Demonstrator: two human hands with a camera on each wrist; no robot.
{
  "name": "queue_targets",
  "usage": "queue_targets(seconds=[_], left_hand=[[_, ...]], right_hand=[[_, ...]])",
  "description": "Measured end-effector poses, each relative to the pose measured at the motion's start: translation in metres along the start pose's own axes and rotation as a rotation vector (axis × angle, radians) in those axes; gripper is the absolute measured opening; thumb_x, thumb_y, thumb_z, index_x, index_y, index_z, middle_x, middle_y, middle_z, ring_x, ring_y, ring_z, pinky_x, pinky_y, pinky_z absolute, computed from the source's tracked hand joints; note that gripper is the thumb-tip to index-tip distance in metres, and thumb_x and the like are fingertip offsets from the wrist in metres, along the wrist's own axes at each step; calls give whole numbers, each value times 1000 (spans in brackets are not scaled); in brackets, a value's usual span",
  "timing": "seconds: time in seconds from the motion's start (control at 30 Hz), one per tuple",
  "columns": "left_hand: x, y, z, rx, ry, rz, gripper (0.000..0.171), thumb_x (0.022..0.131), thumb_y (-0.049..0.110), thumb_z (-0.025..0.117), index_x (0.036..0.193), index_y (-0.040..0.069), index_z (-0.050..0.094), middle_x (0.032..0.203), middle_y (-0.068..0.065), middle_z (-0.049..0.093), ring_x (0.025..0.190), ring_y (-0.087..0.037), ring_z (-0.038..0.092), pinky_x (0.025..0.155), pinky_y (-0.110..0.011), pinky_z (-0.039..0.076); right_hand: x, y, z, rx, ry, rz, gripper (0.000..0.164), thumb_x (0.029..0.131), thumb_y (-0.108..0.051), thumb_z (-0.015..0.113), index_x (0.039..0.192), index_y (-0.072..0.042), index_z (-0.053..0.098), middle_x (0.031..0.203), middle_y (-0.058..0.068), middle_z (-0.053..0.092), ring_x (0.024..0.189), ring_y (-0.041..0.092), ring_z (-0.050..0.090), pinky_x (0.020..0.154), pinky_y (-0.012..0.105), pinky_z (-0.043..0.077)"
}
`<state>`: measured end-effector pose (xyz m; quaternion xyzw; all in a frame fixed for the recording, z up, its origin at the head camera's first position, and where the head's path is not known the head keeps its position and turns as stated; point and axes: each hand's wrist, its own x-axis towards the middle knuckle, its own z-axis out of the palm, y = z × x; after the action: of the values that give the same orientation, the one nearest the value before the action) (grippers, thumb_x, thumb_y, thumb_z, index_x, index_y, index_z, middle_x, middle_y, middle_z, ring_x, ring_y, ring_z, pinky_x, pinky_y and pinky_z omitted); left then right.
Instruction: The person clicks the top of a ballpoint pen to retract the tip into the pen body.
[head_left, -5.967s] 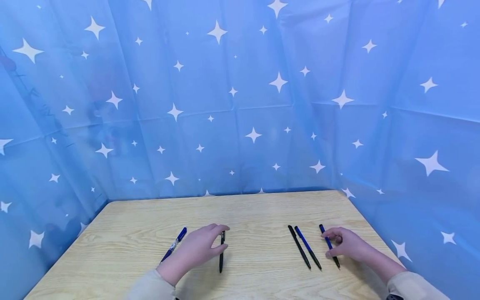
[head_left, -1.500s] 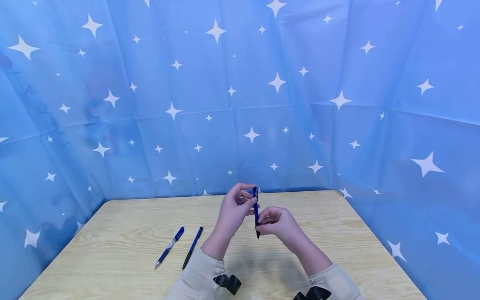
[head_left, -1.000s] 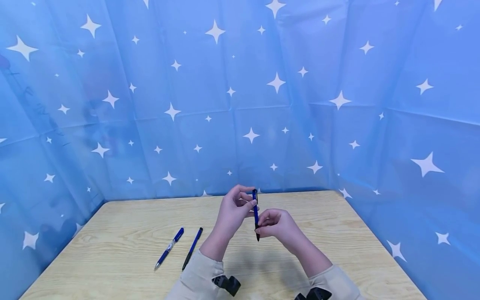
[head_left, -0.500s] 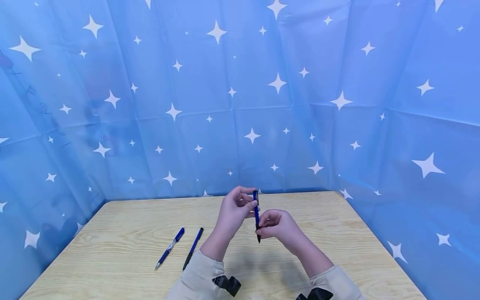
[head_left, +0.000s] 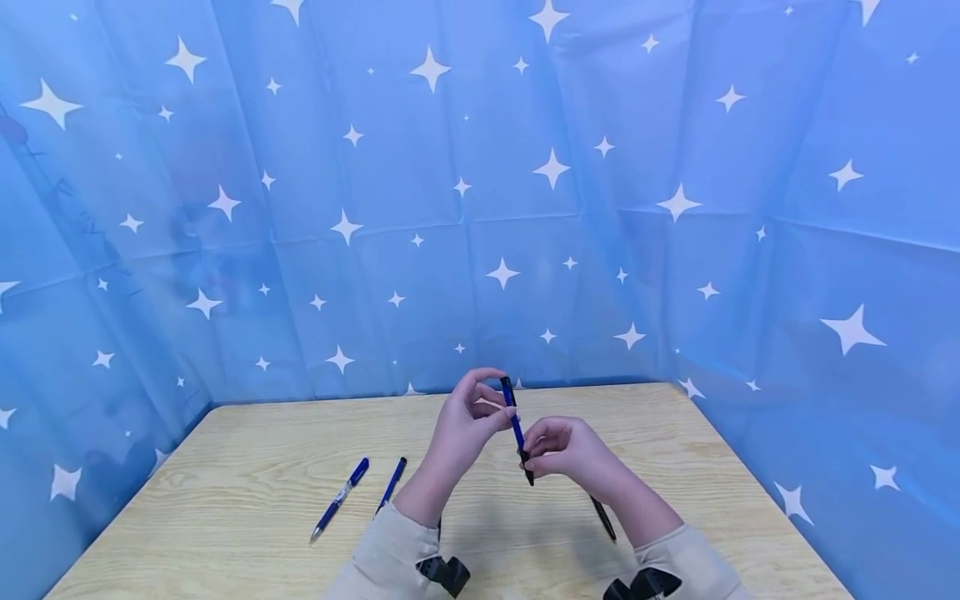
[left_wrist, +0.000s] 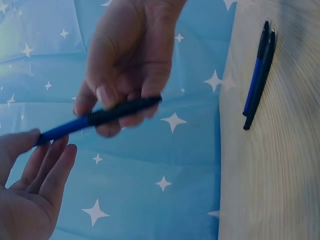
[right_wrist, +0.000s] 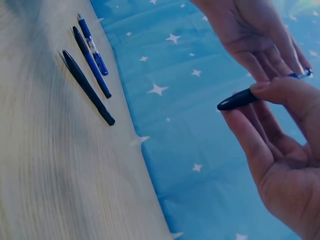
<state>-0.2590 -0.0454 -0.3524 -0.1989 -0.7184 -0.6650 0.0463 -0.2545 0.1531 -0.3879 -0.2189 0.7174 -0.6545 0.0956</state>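
Note:
Between both hands a blue ballpoint pen with a black grip is held above the table, tilted with its black tip down. My left hand holds its upper blue end between thumb and fingers. The right hand pinches the black grip near the tip. In the left wrist view the same pen lies between the left hand and the right hand. In the right wrist view the right hand's thumb presses the pen's black grip, and the left hand is behind.
On the wooden table, a blue-and-clear pen and a blue-black pen lie left, the latter partly behind the left arm. A black pen lies beside them. A black pen and a blue-black pen lie right. Star-patterned cloth surrounds the table.
Since 6 seconds ago both hands have come together, and the blue pen at the far right was lifted. In the last half second its lower end swung right with the right hand.

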Motion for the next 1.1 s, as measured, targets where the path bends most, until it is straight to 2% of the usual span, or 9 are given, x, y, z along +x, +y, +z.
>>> queue_targets(seconds=[0.17, 0.43, 0.57, 0.67, 0.77, 0.83, 0.93, 1.1], left_hand=[[-2, 1, -10, 128, -40, 23, 48, 91, 13, 71, 134, 25, 52, 103, -4, 64, 89, -16, 67, 78, -37, 55], [-8, -8, -30, 283, -82, 36, 41, 92, 14, 70, 129, 21, 55, 100, 0, 64, 86, -13, 66, 73, -33, 55], [-12, -14, -40, 358, -115, 41, 40, 92, 14, 70, 129, 19, 56, 98, 2, 64, 85, -12, 65, 73, -31, 56], [-16, -19, -48, 399, -142, 42, 40, 92, 13, 69, 129, 19, 56, 97, 3, 63, 85, -12, 65, 72, -30, 55], [-20, -23, -56, 435, -165, 43, 39, 92, 12, 69, 129, 19, 57, 96, 4, 63, 85, -12, 65, 71, -30, 55], [-22, -27, -61, 458, -182, 38, 39, 92, 12, 69, 128, 18, 57, 96, 4, 63, 85, -12, 64, 71, -30, 55], [-26, -32, -69, 480, -208, 13, 38, 92, 13, 69, 128, 18, 57, 96, 4, 63, 86, -12, 64, 71, -29, 55], [-33, -40, -83, 512, -214, -25, 35, 94, 16, 67, 128, 20, 58, 96, 5, 63, 85, -11, 64, 70, -30, 55]], right_hand=[[-4, 0, -11, -11, -28, -9, 19, 85, 4, 69, 102, 9, 62, 96, 14, 69, 91, 25, 67, 77, 42, 57], [-14, 4, -35, -92, -42, 10, 23, 87, 2, 68, 110, 7, 63, 97, 19, 69, 92, 30, 67, 77, 38, 57], [-20, 8, -48, -117, -78, 20, 31, 87, 3, 68, 117, 8, 61, 99, 23, 68, 91, 29, 67, 76, 36, 57], [-24, 11, -59, -138, -115, 39, 40, 86, 1, 68, 126, 4, 59, 98, 22, 67, 88, 27, 65, 75, 37, 56], [-29, 15, -68, -162, -144, 58, 50, 86, 3, 67, 134, -2, 56, 107, 18, 64, 87, 26, 63, 73, 41, 56], [-33, 19, -75, -182, -153, 67, 55, 84, 4, 65, 137, -6, 54, 112, 20, 61, 86, 24, 61, 72, 43, 56], [-40, 25, -86, -193, -149, 79, 58, 83, 6, 64, 139, -7, 52, 123, 24, 52, 87, 24, 60, 71, 45, 57], [-50, 37, -105, -205, -127, 124, 57, 86, 1, 68, 140, -6, 50, 128, 26, 43, 87, 24, 60, 71, 43, 57]])
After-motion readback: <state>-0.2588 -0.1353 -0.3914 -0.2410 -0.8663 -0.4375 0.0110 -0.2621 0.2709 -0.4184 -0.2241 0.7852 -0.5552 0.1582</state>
